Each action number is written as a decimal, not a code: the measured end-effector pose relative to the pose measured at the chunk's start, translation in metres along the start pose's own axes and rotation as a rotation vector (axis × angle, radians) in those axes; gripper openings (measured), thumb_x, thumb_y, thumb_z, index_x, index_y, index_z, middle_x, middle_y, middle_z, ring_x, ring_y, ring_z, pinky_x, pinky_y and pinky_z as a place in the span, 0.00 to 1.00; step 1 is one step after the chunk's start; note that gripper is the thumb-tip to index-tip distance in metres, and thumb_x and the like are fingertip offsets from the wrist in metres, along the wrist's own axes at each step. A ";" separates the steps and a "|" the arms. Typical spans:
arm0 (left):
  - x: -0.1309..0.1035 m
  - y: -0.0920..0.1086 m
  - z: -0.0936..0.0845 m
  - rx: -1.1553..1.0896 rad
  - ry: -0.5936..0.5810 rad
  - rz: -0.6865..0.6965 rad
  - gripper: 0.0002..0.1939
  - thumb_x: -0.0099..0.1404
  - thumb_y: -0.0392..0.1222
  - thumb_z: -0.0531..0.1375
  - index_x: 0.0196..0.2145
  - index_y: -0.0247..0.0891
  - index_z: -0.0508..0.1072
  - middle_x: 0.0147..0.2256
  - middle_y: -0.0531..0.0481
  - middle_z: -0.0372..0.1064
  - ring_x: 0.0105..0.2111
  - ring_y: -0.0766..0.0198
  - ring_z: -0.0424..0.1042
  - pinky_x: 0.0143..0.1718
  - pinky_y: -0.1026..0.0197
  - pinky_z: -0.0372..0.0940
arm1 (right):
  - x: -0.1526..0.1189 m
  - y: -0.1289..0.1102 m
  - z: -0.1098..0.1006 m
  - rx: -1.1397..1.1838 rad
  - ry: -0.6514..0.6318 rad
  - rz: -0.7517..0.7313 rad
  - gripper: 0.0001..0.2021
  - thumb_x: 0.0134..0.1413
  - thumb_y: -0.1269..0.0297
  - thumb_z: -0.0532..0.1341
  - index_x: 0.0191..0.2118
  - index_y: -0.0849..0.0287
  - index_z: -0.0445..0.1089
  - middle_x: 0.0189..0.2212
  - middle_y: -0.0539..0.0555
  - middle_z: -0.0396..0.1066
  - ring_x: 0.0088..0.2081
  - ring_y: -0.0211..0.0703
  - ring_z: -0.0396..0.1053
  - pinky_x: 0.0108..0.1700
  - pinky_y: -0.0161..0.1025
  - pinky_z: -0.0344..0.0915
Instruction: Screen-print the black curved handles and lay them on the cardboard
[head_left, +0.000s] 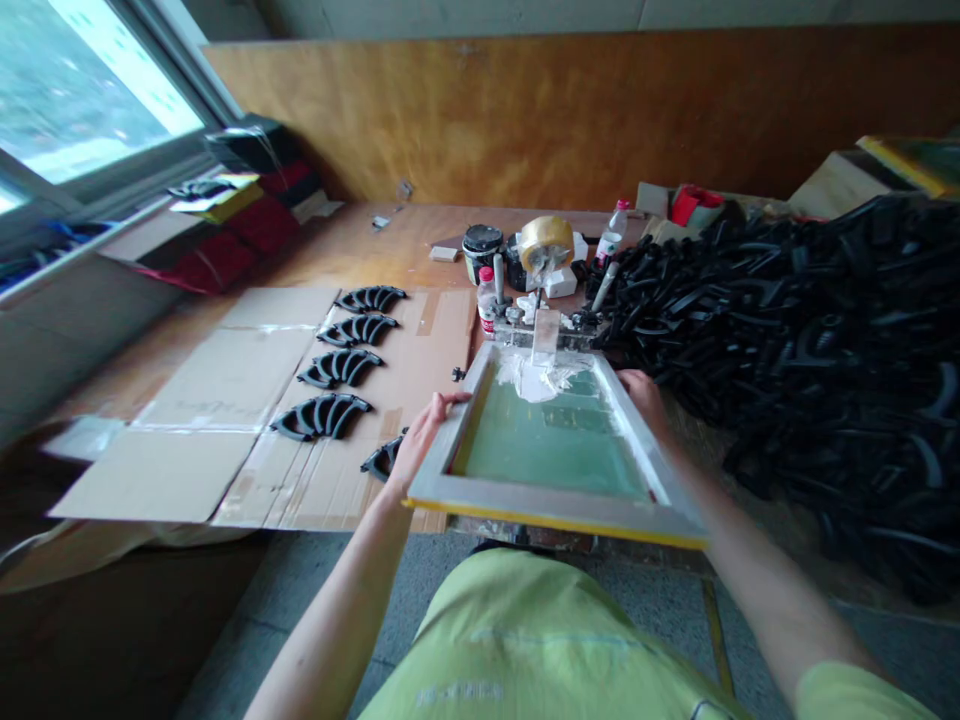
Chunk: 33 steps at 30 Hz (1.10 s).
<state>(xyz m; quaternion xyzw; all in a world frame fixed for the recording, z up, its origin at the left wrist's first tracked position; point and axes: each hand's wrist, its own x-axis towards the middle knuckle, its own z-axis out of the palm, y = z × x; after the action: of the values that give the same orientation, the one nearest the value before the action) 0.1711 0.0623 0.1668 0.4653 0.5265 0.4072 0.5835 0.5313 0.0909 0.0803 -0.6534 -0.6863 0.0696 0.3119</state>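
Note:
A screen frame (pixel 517 492) with a green mesh lies in front of me, its far end at a metal clamp fixture (pixel 555 330). My left hand (pixel 426 432) grips the frame's left side, fingers on its edge. On the right side, my right hand (pixel 643 395) holds the other edge, its fingers partly hidden behind the frame. White material and a pale block (pixel 546 335) sit at the mesh's far end. Just left of my left hand is a black curved part (pixel 381 460), partly covered by that hand.
Several black curved parts (pixel 322 417) form a column on flattened cardboard (pixel 187 400) at left. A large heap of black parts (pixel 810 330) fills the right. Behind the clamp stand a tape roll (pixel 546 240), a jar (pixel 481 250) and bottles (pixel 611 235).

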 end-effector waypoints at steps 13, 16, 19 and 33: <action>0.007 -0.125 -0.007 0.054 0.010 -0.202 0.38 0.58 0.58 0.62 0.63 0.40 0.61 0.33 0.50 0.74 0.29 0.65 0.71 0.30 0.66 0.65 | 0.039 -0.104 0.034 -0.291 -0.401 -0.297 0.05 0.56 0.73 0.57 0.37 0.63 0.70 0.36 0.61 0.72 0.42 0.50 0.68 0.43 0.42 0.63; 0.006 -0.126 -0.009 0.049 0.023 -0.195 0.37 0.58 0.58 0.62 0.61 0.40 0.64 0.35 0.49 0.75 0.31 0.63 0.72 0.33 0.64 0.66 | 0.016 -0.095 0.020 -0.205 -0.473 -0.545 0.09 0.52 0.80 0.55 0.35 0.62 0.70 0.35 0.59 0.72 0.43 0.48 0.67 0.43 0.39 0.61; 0.005 -0.125 -0.008 0.057 0.004 -0.177 0.36 0.59 0.59 0.61 0.60 0.39 0.65 0.36 0.49 0.75 0.33 0.63 0.73 0.33 0.64 0.67 | 0.018 -0.086 0.010 -0.085 -0.538 -0.608 0.07 0.51 0.78 0.58 0.33 0.60 0.70 0.32 0.55 0.71 0.38 0.44 0.67 0.41 0.37 0.61; -0.003 -0.083 -0.005 0.096 -0.032 -0.210 0.38 0.58 0.59 0.61 0.61 0.36 0.62 0.33 0.49 0.75 0.29 0.63 0.72 0.28 0.65 0.64 | 0.035 -0.094 0.017 -0.055 -0.293 -0.376 0.16 0.55 0.65 0.64 0.50 0.52 0.71 0.38 0.52 0.73 0.40 0.45 0.70 0.41 0.38 0.64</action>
<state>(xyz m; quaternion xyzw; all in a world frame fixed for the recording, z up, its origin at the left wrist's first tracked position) 0.1645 0.0400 0.0866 0.4413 0.5818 0.3110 0.6083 0.4442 0.1158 0.1256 -0.5051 -0.8355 0.0858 0.1987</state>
